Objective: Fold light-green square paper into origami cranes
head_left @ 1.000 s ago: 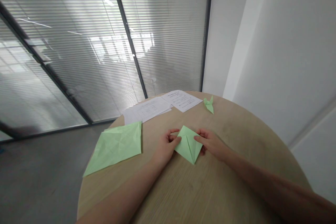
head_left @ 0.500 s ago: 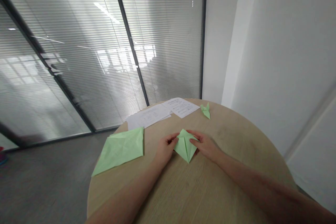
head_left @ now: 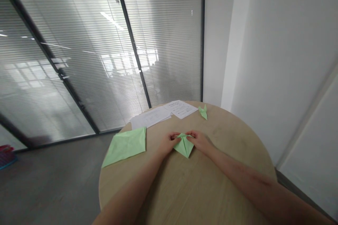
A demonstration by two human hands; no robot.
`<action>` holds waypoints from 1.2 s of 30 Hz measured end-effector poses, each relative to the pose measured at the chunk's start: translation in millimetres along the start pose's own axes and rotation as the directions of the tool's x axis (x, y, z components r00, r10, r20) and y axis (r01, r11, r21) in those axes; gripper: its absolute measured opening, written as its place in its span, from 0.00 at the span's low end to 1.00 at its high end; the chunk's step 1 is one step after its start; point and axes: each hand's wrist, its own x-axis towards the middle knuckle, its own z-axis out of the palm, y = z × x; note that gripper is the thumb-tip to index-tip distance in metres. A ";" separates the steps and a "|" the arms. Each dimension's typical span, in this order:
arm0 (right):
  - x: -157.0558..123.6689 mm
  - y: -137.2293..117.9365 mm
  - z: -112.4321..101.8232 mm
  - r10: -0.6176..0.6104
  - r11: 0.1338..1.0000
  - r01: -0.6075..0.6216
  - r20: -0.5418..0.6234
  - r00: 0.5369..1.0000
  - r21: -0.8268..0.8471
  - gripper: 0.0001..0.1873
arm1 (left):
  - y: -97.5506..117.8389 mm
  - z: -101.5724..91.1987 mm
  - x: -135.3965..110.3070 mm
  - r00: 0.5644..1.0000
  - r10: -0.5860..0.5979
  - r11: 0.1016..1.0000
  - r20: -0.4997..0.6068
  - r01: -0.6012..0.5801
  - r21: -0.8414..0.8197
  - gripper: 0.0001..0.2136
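A piece of folded green paper (head_left: 184, 147), kite-shaped with a crease line down its middle, is held between my two hands just above or on the table. My left hand (head_left: 169, 143) pinches its upper left edge, thumb on top and fingers behind. On the upper right edge my right hand (head_left: 198, 140) has the same kind of pinch, its thumb lying over the paper. The far corner of the paper bends near my fingertips. Fingers behind the paper are partly hidden.
A stack of green paper sheets (head_left: 126, 146) lies at the left of the round wooden table (head_left: 206, 186). Printed white sheets (head_left: 151, 116) lie at the back, with a small folded green paper figure (head_left: 203, 111) beside them. A red and blue basket (head_left: 6, 156) stands on the floor.
My right hand has moved inward along the paper's upper edge, closer to my left hand. The paper's far corner, flat and pointed before, is now bent. The camera view has shifted slightly.
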 end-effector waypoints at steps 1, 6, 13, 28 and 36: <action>0.4 -0.5 0.7 0.002 1.000 -0.002 0.000 1.000 0.002 0.11 | 0.3 2.0 0.6 1.000 -0.002 1.000 -0.001 0.002 -0.003 0.18; -1.8 -4.8 1.4 0.016 1.000 -0.016 0.008 1.000 0.025 0.10 | 2.4 13.0 -4.6 0.993 0.039 0.999 -0.111 -0.038 0.011 0.13; -16.7 -13.3 -3.5 0.082 0.990 -0.082 0.012 0.997 0.110 0.09 | 15.8 10.7 -22.2 0.994 0.073 0.997 -0.082 -0.074 -0.005 0.11; -28.8 -31.8 -9.9 -0.035 0.996 0.034 -0.018 0.999 -0.079 0.16 | 29.1 12.9 -26.1 0.986 -0.168 0.980 0.021 0.169 -0.102 0.19; -30.6 -37.1 -15.5 -0.046 0.994 0.051 0.055 0.997 -0.094 0.18 | 28.5 10.2 -25.5 0.992 -0.126 0.992 0.025 0.127 -0.023 0.17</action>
